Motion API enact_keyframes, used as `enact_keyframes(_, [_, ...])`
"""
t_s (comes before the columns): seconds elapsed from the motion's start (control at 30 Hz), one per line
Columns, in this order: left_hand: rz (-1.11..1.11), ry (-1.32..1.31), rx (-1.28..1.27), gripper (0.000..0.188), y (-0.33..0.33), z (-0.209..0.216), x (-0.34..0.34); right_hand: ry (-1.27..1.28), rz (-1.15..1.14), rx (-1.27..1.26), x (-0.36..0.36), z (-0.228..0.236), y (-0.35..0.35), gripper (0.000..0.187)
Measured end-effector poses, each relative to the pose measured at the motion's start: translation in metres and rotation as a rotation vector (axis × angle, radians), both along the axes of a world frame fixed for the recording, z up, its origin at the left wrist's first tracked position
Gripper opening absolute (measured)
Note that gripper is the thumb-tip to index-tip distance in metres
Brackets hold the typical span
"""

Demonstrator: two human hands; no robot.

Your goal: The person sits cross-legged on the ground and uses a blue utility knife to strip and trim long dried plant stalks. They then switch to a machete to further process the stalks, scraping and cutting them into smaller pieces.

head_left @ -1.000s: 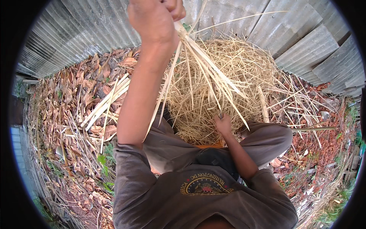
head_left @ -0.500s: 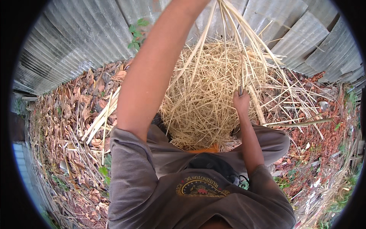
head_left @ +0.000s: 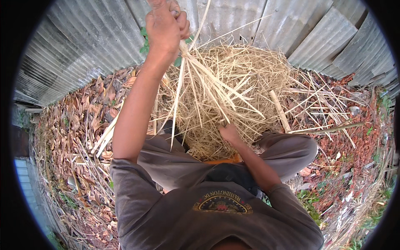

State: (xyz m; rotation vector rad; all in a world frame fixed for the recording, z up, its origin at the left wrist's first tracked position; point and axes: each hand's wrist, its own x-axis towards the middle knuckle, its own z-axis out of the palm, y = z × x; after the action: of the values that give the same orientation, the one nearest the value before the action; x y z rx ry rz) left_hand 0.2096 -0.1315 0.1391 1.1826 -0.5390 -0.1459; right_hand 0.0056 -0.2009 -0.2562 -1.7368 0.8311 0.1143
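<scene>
Slanting lengthwise down-right, pale strips (head_left: pixel 203 73) fan from the left hand (head_left: pixel 166 27).

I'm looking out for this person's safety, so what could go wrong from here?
The left hand grips a bundle of pale strips whose loose tips fan toward the right hand and might scratch it. What the closed right hand holds is hard to make out; if sharp, a slip might reach the right leg. Anything dropped could vanish in the straw-like heap.
</scene>
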Motion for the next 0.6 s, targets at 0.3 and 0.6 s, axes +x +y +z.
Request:
enact_keyframes(0.3, [0.016, 0.027, -0.103, 0.072, 0.054, -0.011, 0.010, -0.034, -0.001, -0.140, -0.008, -0.006, 0.005, 0.013])
enact_keyframes(0.6, [-0.122, 0.038, -0.147, 0.064, -0.005, -0.077, 0.050, -0.294, -0.096, -0.320, -0.039, 0.019, 0.011, 0.021])
